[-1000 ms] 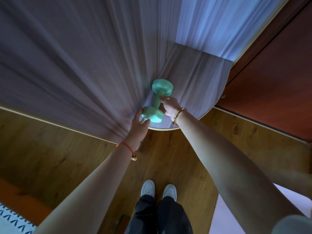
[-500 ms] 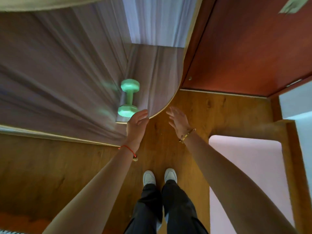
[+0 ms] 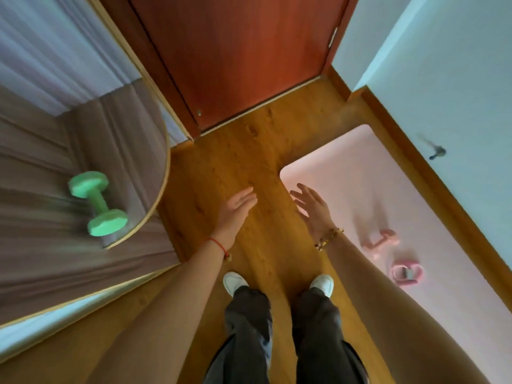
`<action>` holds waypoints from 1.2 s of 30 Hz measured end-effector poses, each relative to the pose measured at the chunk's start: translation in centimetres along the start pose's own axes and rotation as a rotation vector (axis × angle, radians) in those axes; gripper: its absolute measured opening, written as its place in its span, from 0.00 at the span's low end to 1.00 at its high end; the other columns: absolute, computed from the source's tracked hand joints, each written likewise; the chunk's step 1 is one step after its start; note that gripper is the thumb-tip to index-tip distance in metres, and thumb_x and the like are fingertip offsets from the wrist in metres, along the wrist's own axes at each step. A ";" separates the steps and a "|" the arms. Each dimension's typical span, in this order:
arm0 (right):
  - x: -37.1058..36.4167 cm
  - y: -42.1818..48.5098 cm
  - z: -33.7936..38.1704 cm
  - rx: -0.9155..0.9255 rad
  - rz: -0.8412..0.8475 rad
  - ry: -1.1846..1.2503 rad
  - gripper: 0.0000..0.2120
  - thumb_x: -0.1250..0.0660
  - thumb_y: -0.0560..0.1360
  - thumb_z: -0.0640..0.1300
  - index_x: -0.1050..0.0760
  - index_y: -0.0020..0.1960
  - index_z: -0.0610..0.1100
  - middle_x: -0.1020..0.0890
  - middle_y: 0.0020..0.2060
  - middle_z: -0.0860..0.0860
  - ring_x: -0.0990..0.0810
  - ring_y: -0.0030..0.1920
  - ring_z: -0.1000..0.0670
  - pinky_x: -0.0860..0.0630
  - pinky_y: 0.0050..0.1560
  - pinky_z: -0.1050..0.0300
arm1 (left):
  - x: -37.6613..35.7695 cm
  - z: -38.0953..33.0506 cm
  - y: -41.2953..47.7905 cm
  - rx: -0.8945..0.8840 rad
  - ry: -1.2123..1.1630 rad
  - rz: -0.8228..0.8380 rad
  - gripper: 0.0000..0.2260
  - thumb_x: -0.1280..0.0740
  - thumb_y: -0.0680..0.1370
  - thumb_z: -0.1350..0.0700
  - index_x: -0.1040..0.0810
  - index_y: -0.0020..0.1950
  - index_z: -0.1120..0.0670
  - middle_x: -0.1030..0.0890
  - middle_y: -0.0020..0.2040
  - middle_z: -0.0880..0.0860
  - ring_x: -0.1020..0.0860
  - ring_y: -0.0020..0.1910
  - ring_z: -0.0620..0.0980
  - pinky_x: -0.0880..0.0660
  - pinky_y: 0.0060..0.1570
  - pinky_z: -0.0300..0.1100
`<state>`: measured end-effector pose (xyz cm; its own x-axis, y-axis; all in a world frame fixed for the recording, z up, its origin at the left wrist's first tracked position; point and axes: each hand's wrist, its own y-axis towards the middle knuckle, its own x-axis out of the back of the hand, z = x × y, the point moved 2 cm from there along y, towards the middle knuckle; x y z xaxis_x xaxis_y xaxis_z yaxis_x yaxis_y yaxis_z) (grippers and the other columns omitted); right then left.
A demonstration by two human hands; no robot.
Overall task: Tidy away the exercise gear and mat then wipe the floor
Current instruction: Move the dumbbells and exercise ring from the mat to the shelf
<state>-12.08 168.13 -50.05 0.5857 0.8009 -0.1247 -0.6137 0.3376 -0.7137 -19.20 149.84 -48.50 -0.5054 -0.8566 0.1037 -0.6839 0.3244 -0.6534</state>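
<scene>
Both our hands hang empty over the wooden floor [image 3: 235, 162]: left hand [image 3: 238, 206] flat with fingers together, right hand [image 3: 311, 209] with fingers spread at the corner of the pink mat [image 3: 432, 217]. The green dumbbell [image 3: 97, 203] lies on the round table [image 3: 163, 173], one head close to the rim; we judge a nudge could roll it off. Two blurred pink pieces [image 3: 406, 273] lie on the mat, easy to tread on.

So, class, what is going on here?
A person stands on the wooden floor, left hand and right hand both open and empty. A green dumbbell lies on the round table to their left. To their right, the pink mat lies flat with blurred pink gear on it, not yet put away.
</scene>
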 end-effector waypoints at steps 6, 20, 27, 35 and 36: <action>14.1 -1.7 -2.0 0.023 -0.211 0.121 0.20 0.44 0.83 0.51 0.30 0.71 0.44 0.24 0.67 0.47 0.30 0.70 0.44 0.35 0.74 0.43 | -11.4 -0.5 1.6 0.008 0.126 0.139 0.16 0.36 0.83 0.51 0.25 0.71 0.50 0.24 0.70 0.50 0.25 0.69 0.49 0.27 0.69 0.47; 38.2 -5.1 -8.2 -0.067 -0.516 0.404 0.12 0.41 0.82 0.48 0.27 0.63 0.45 0.21 0.60 0.46 0.27 0.67 0.42 0.32 0.71 0.45 | -36.4 2.0 3.6 0.069 0.328 0.400 0.17 0.34 0.82 0.51 0.25 0.70 0.52 0.22 0.68 0.53 0.22 0.62 0.48 0.24 0.55 0.37; 44.9 -2.8 -13.2 -0.117 -0.600 0.474 0.09 0.41 0.82 0.46 0.25 0.59 0.46 0.21 0.60 0.45 0.26 0.66 0.43 0.30 0.69 0.45 | -44.8 5.8 7.4 0.057 0.443 0.465 0.17 0.33 0.82 0.52 0.25 0.70 0.54 0.22 0.66 0.53 0.22 0.63 0.50 0.25 0.64 0.45; 50.3 5.3 -22.2 -0.166 -0.647 0.469 0.16 0.38 0.81 0.47 0.26 0.66 0.41 0.21 0.61 0.46 0.25 0.64 0.45 0.28 0.63 0.51 | -51.6 15.2 15.2 0.083 0.561 0.532 0.17 0.32 0.80 0.53 0.24 0.69 0.53 0.22 0.66 0.54 0.22 0.64 0.52 0.25 0.65 0.47; 50.9 6.5 -23.5 -0.169 -0.649 0.465 0.17 0.38 0.81 0.47 0.27 0.67 0.41 0.21 0.61 0.46 0.25 0.64 0.45 0.28 0.63 0.51 | -52.4 16.6 16.3 0.087 0.577 0.546 0.18 0.31 0.80 0.53 0.24 0.69 0.53 0.22 0.67 0.54 0.23 0.65 0.52 0.25 0.65 0.46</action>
<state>26.17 199.50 -77.26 0.9798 0.1715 0.1027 -0.0099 0.5547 -0.8320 4.87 193.38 -77.00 -0.9658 -0.2357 0.1080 -0.2298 0.5853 -0.7776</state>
